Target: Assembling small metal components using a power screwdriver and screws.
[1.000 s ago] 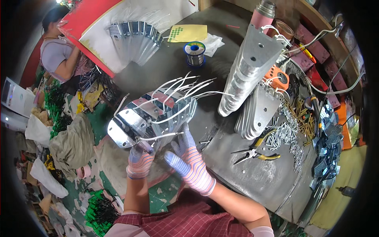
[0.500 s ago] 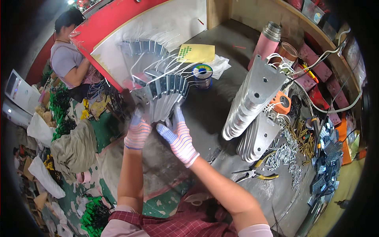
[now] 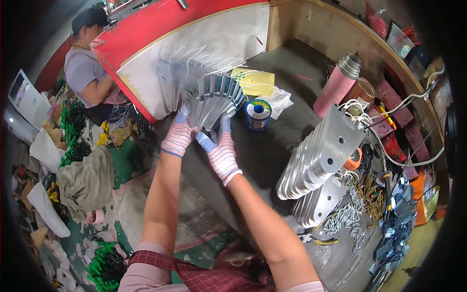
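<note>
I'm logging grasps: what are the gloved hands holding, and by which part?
Both hands, left hand and right hand, hold a fanned stack of wired metal plates, with the grip at its lower end.

Workshop: stacked metal plates (image 3: 316, 160), pliers (image 3: 318, 238)

fanned metal plates (image 3: 214, 100) carried farther forward, both hands (image 3: 202, 141) extended

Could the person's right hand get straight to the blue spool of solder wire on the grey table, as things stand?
Probably not at once: the right hand grips the fanned stack of metal plates. The blue spool of solder wire stands close beside it, with nothing between them.
</note>
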`<state>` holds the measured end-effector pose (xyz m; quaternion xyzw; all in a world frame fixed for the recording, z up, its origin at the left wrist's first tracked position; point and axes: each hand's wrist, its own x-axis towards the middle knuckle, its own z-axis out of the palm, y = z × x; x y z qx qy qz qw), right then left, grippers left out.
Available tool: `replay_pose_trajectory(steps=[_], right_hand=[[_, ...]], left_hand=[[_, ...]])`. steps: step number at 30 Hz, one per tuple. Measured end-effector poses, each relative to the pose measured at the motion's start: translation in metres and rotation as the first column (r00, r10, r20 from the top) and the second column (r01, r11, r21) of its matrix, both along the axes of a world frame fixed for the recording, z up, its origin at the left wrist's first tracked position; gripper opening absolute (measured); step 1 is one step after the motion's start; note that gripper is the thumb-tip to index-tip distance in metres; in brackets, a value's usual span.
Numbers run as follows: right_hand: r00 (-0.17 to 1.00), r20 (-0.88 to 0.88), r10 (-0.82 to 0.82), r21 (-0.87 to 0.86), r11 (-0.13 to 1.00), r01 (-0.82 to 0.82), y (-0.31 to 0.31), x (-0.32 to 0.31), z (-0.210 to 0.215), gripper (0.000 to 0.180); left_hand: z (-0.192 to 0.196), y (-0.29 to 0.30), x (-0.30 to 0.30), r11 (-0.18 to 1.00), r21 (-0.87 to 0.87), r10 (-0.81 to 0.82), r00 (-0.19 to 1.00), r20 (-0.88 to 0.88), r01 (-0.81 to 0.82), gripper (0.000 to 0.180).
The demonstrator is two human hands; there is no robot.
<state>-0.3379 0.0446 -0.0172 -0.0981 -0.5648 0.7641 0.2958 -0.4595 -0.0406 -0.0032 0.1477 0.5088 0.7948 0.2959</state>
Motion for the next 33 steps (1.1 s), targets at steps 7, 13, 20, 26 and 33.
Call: replay_pose_trajectory(steps=[7,13,20,26,33], right_hand=[[0.989,0.040,0.145,-0.061,0.988,-0.142,0.011,-0.005,0.011,0.099],[0.983,0.170,0.065,0.176,0.980,-0.095,0.009,-0.002,0.007,0.096],[0.991,0.117,0.059,0.225,0.971,-0.085,0.012,-0.002,0.005,0.093],[0.961,0.216,0.170,0.195,0.957,-0.213,0.011,0.001,0.011,0.100],[0.981,0.175,0.079,0.279,0.952,-0.126,0.012,0.001,0.006,0.091]], left_hand=[[-0.010,-0.001,-0.015,0.989,0.140,0.022,0.994,0.106,-0.036,0.074],[-0.018,0.010,-0.014,0.891,0.455,-0.087,0.982,0.170,0.000,0.078],[-0.008,0.016,-0.007,0.876,0.481,-0.065,0.982,0.180,-0.030,0.078],[-0.013,0.008,-0.015,0.864,0.503,-0.097,0.967,0.234,-0.035,0.077],[-0.008,0.004,-0.007,0.929,0.366,-0.020,0.980,0.197,-0.055,0.077]])
